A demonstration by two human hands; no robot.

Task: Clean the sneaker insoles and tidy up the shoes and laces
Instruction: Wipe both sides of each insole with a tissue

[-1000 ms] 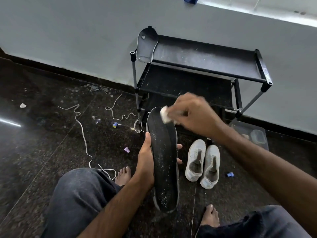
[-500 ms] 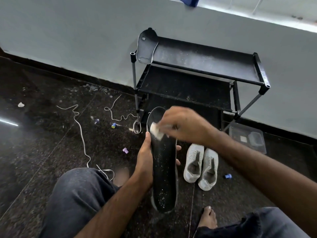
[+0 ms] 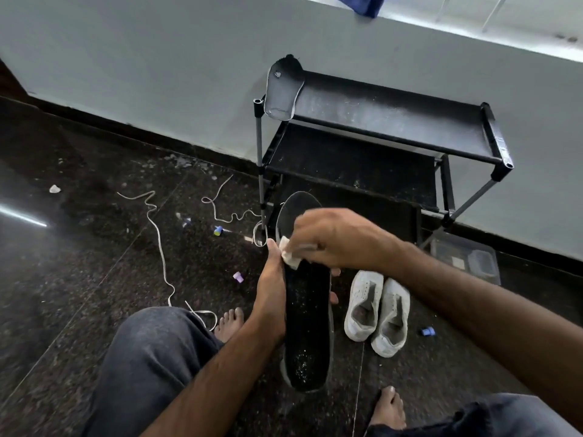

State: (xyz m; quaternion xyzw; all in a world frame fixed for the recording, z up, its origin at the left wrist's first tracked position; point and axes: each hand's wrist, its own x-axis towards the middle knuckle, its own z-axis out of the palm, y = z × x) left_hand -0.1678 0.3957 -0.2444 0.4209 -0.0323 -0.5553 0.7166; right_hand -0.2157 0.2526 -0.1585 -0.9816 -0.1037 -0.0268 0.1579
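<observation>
My left hand (image 3: 273, 288) grips a long black insole (image 3: 307, 313) by its middle, holding it lengthwise above the floor; white specks dot its lower half. My right hand (image 3: 334, 238) pinches a small white wipe (image 3: 290, 255) pressed on the insole's upper part, near my left thumb. A second insole (image 3: 283, 89) leans on the left end of the black shoe rack (image 3: 388, 121). Two white sneakers (image 3: 377, 310) without laces stand side by side on the floor to the right of the held insole. White laces (image 3: 157, 234) lie strewn over the dark floor at left.
Small coloured bits lie on the floor: a purple one (image 3: 238, 276), a yellow-blue one (image 3: 218, 230), a blue one (image 3: 428, 331). A clear plastic box (image 3: 467, 258) sits by the rack's right leg. My knees and bare feet fill the bottom. A grey wall runs behind.
My right hand has slid the wipe down the insole from its tip toward the middle and left edge. The left hand keeps the insole steady.
</observation>
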